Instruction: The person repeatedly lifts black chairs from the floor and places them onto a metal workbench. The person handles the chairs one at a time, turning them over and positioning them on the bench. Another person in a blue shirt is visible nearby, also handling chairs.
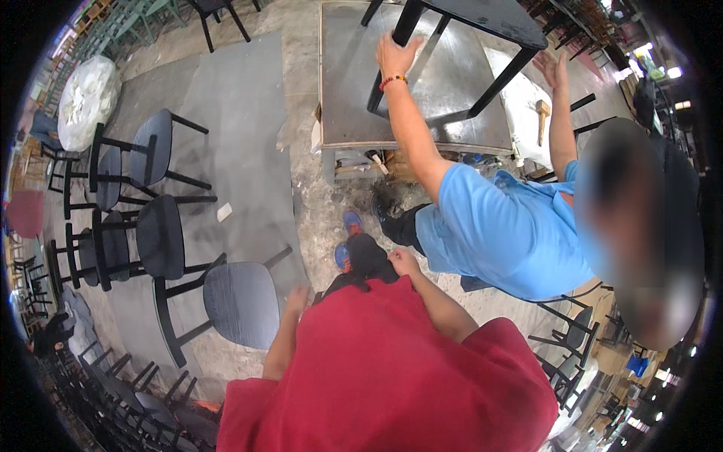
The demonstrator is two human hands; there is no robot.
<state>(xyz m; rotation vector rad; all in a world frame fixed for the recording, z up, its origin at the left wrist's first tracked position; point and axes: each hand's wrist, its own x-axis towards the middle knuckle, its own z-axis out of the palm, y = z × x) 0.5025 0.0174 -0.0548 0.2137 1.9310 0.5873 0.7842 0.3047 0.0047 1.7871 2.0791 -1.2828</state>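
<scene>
Well, the person in the red shirt [392,369] is holding the left hand [297,297] low, just beside a black chair [241,305] that is standing on the floor [312,226]; I'm not managing to tell how its fingers are sitting. The right hand [404,263] is hovering near the dark trousers [369,260], fingers seemingly curling together. Alongside, a blue-shirted co-worker [497,233] is reaching over the workbench [343,90].

Red shirt [399,369] (short-sleeved) – dark trousers [369,258], blue-and-orange shoes [343,258]
</scene>
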